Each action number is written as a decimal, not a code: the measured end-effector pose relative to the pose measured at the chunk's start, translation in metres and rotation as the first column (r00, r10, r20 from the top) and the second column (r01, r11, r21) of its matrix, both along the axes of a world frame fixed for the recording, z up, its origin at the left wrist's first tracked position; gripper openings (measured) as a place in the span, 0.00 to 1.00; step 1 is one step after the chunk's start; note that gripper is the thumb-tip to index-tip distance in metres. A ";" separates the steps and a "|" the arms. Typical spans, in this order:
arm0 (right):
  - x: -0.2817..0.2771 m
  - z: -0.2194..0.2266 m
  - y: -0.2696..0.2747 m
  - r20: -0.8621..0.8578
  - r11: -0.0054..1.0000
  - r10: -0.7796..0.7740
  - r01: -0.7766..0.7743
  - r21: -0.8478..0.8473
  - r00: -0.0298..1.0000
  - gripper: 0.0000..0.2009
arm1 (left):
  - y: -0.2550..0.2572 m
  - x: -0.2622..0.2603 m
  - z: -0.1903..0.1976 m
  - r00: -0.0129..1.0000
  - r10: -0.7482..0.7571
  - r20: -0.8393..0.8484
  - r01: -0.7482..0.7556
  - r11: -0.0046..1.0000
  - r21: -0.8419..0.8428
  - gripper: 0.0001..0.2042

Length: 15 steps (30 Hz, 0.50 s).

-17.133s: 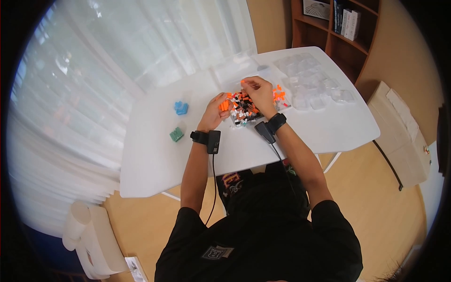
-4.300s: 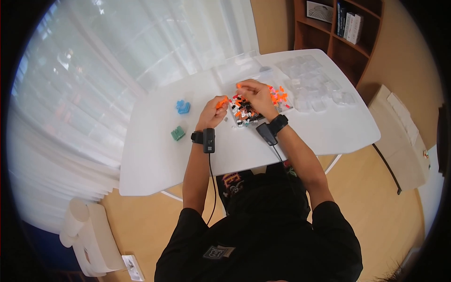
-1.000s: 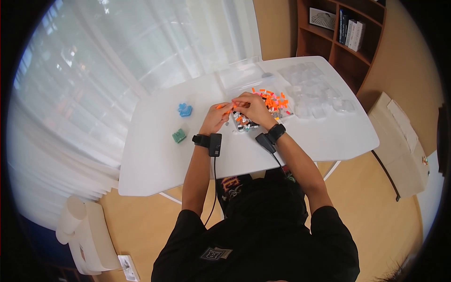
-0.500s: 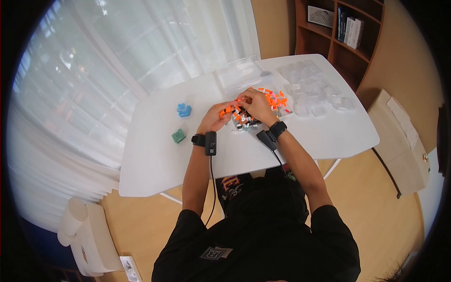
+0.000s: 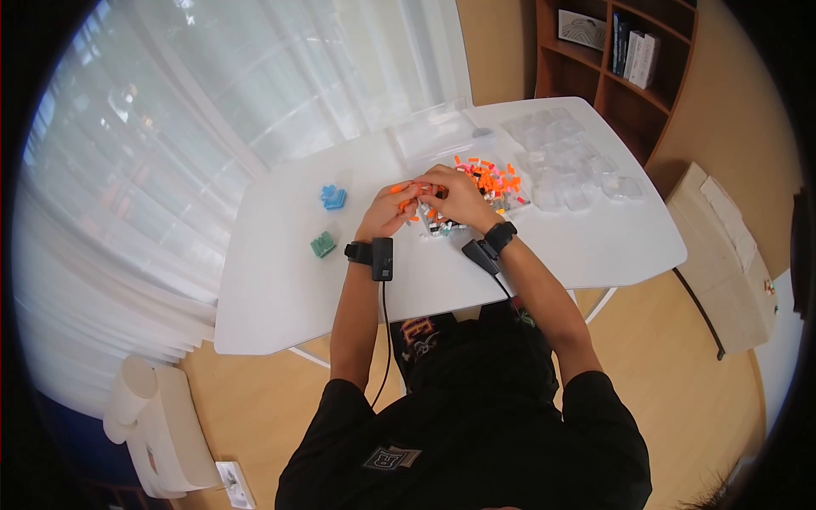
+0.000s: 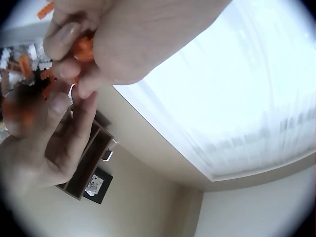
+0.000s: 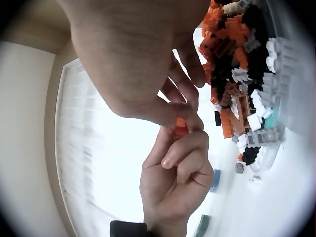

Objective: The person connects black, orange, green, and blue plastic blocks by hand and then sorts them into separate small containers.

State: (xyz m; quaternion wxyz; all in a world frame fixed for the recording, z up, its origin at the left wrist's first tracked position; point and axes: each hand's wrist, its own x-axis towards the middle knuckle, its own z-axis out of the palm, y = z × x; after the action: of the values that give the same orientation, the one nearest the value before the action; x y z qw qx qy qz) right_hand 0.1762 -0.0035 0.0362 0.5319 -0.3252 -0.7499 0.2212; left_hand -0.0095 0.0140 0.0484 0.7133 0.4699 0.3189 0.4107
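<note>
My left hand (image 5: 387,214) curls round orange toy building bricks (image 6: 84,49), which show between its fingers in the left wrist view. The fingertips of my right hand (image 5: 461,201) meet those of the left and pinch an orange brick (image 7: 181,129) there. Fingers hide most of these pieces. Beneath and beside the right hand is a clear tray (image 7: 297,106) heaped with small orange, black, white, grey and brown bricks (image 7: 237,74). A loose orange brick (image 6: 46,10) lies beside the tray in the left wrist view.
On the white table (image 5: 280,297), a blue brick build (image 5: 333,198) and a green one (image 5: 322,245) stand left of my hands. Several clear plastic boxes (image 5: 578,166) fill the back right. A clear lid-like piece (image 5: 438,136) lies behind the tray.
From 4.3 seconds ago, my right hand has come left and down to meet my left hand. Over the last half second, the hands have closed together round the orange piece.
</note>
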 end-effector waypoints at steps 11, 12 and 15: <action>0.002 -0.007 0.008 -0.065 0.980 0.096 -0.106 -0.166 0.993 0.08 | 0.000 -0.004 0.001 0.993 -0.078 -0.084 0.080 0.997 0.014 0.13; 0.002 -0.008 0.009 -0.080 0.980 0.090 -0.103 -0.169 0.993 0.07 | 0.000 -0.004 0.000 0.989 -0.092 -0.118 0.097 0.995 0.036 0.14; 0.000 -0.011 0.012 -0.148 0.987 0.045 -0.067 -0.147 0.988 0.06 | -0.005 0.001 0.003 0.987 -0.082 -0.137 0.089 0.995 0.045 0.14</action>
State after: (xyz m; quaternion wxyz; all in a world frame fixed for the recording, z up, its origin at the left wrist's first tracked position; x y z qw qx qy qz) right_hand 0.1764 0.0083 0.0255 0.5520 -0.3267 -0.6993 0.3155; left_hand -0.0088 0.0094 0.0515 0.6947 0.5280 0.3354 0.3551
